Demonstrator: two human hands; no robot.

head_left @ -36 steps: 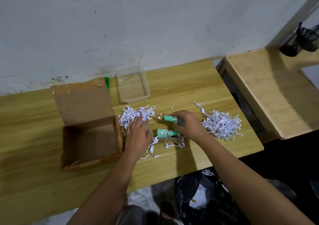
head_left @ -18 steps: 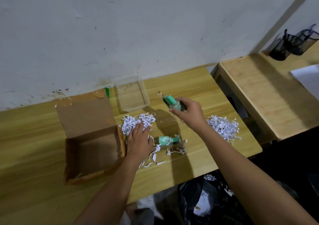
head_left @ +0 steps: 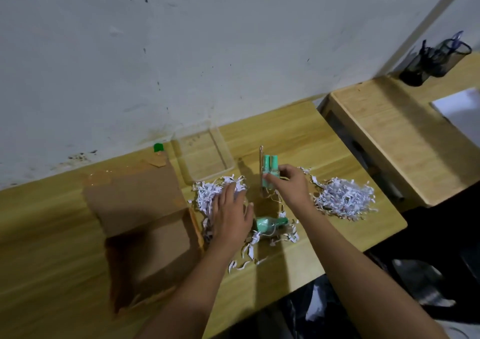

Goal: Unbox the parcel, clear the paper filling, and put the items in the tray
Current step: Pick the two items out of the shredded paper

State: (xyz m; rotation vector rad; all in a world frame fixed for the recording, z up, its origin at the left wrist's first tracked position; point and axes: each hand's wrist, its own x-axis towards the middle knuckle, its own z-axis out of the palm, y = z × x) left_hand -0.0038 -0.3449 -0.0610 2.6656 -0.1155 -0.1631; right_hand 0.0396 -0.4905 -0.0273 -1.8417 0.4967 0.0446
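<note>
The worktop [head_left: 298, 136] carries an opened cardboard box [head_left: 145, 224] at the left, and the clear tray [head_left: 205, 154] stands behind it near the wall, seemingly empty. Shredded paper lies in two heaps — one [head_left: 210, 193] under the left hand [head_left: 231, 216], which presses flat on it with fingers spread and grasps nothing, and one [head_left: 342, 198] to the right. The right hand [head_left: 291, 185] has its grip closed on a green bottle pack [head_left: 270, 169], upright, just right of the tray; the path leftward looks clear. A second green bottle [head_left: 270, 224] lies on its side between the wrists — nearer the left hand.
</note>
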